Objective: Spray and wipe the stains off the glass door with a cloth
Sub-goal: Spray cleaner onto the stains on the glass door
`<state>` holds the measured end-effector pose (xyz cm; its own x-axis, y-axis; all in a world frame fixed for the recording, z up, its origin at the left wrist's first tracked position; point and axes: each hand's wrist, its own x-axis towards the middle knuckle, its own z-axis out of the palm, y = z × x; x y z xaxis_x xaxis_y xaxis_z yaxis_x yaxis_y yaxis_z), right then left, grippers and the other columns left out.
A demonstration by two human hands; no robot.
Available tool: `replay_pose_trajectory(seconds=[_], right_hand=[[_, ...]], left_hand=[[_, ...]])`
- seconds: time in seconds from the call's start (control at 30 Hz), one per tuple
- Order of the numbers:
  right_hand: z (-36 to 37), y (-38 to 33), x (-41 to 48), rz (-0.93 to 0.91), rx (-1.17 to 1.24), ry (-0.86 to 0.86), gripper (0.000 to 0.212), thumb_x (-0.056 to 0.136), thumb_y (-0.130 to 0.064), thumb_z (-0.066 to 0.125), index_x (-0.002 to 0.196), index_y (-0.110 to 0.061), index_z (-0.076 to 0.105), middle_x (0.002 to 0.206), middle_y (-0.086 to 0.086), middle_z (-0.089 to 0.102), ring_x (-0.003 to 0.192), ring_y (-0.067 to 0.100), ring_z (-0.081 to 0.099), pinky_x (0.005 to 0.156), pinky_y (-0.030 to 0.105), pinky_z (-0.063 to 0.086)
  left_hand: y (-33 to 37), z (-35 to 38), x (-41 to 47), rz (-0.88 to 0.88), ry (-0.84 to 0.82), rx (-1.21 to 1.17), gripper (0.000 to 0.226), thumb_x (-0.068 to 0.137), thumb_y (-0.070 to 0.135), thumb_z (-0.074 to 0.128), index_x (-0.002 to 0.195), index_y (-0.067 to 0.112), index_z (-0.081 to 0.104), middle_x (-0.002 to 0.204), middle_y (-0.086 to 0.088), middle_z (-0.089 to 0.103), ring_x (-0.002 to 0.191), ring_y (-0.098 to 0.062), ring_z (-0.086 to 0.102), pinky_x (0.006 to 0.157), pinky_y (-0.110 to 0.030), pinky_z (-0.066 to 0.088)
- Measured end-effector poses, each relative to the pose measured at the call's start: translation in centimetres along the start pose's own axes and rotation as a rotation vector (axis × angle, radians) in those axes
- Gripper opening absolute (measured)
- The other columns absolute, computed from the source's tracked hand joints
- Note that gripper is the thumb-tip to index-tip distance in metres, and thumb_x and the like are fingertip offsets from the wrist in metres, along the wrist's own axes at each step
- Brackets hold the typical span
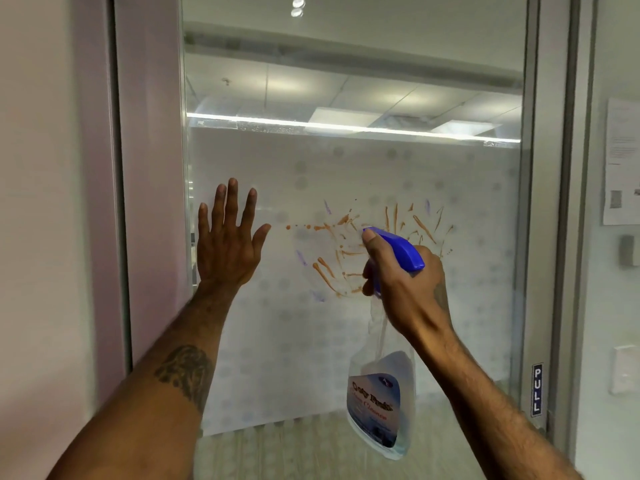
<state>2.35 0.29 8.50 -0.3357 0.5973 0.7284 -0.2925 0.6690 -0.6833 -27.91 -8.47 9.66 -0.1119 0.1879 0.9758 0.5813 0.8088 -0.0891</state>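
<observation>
Your right hand (405, 282) grips the bottle (375, 403), hiding some stains (325, 268) on the door (346, 81). Left of the stains, your left hand (227, 244) lies flat, fingers spread. A sign (536, 389) sits lower right.

I am counting one glass door (346, 81), one patch of orange stains (323, 275), one spray bottle (377, 403), two hands (left hand (227, 244), right hand (408, 292)), one PULL label (537, 389), one notice (621, 161).

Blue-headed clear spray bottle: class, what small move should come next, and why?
Probably spray now: the right hand grips the blue-headed clear spray bottle, nozzle facing orange and purple stains on the frosted glass door; the left hand is open beside them.
</observation>
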Motion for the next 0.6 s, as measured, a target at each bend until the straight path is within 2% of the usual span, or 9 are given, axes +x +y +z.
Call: replay_pose_trajectory(seconds=[0.1,0.17,0.23,0.33,0.43,0.5,0.6], right_hand=[[-2.0,0.5,0.2,0.031,0.042,0.009,0.037,0.094,-0.044,0.057,0.073,-0.016,0.07,0.066,0.001,0.072,0.061,0.013,0.07,0.056,0.018,0.053],[-3.7,0.9,0.6,0.047,0.049,0.033,0.035,0.095,-0.04,0.058,0.074,-0.015,0.07,0.068,0.001,0.074,0.065,0.014,0.071,0.057,0.018,0.051],[-5.5,1.3,1.1,0.049,0.06,0.067,0.037,0.096,-0.037,0.057,0.074,-0.011,0.071,0.069,0.004,0.074,0.066,0.016,0.073,0.062,0.023,0.051],[-7.8,1.8,1.5,0.049,0.053,0.085,0.039,0.097,-0.035,0.056,0.072,-0.008,0.069,0.067,0.009,0.072,0.063,0.016,0.07,0.064,0.028,0.05],[-9.4,2.2,1.5,0.006,-0.034,0.089,0.047,0.093,-0.047,0.054,0.066,-0.01,0.066,0.06,0.009,0.068,0.055,0.016,0.065,0.061,0.029,0.05],[-10.2,2.2,1.4,-0.029,-0.069,0.103,0.049,0.092,-0.048,0.052,0.064,-0.01,0.064,0.059,0.011,0.065,0.051,0.013,0.061,0.057,0.026,0.051],[-11.4,2.5,1.6,-0.022,-0.012,0.149,0.043,0.099,-0.037,0.054,0.07,-0.007,0.064,0.066,0.014,0.066,0.052,0.01,0.062,0.056,0.018,0.051]], left_hand=[[-0.1,-0.1,0.0,0.002,0.002,-0.025,0.07,0.102,0.059,0.016,0.161,0.024,0.004,0.169,-0.009,0.001,0.156,-0.028,0.0,0.125,-0.052,0.006],[-0.1,-0.1,0.0,0.006,0.005,-0.035,0.07,0.102,0.059,0.018,0.161,0.024,0.004,0.169,-0.009,0.0,0.156,-0.028,0.0,0.125,-0.052,0.005],[-0.1,0.0,-0.1,0.008,0.012,-0.031,0.07,0.103,0.058,0.019,0.161,0.024,0.002,0.169,-0.009,-0.001,0.156,-0.028,-0.001,0.125,-0.052,0.004],[0.0,0.0,-0.1,0.011,0.022,-0.046,0.07,0.103,0.058,0.02,0.161,0.023,0.002,0.168,-0.01,-0.001,0.156,-0.028,-0.001,0.125,-0.052,0.003],[-0.1,0.0,-0.1,0.013,0.016,-0.054,0.07,0.102,0.058,0.02,0.16,0.023,0.002,0.169,-0.009,-0.001,0.156,-0.028,-0.002,0.125,-0.051,0.001],[-0.1,-0.1,0.0,0.01,0.015,-0.057,0.071,0.102,0.058,0.02,0.16,0.024,0.002,0.169,-0.009,-0.001,0.156,-0.028,-0.002,0.124,-0.051,0.001],[-0.1,-0.1,0.1,0.01,0.009,-0.069,0.072,0.101,0.059,0.021,0.16,0.024,0.002,0.169,-0.009,-0.001,0.156,-0.028,-0.001,0.124,-0.051,0.001]])
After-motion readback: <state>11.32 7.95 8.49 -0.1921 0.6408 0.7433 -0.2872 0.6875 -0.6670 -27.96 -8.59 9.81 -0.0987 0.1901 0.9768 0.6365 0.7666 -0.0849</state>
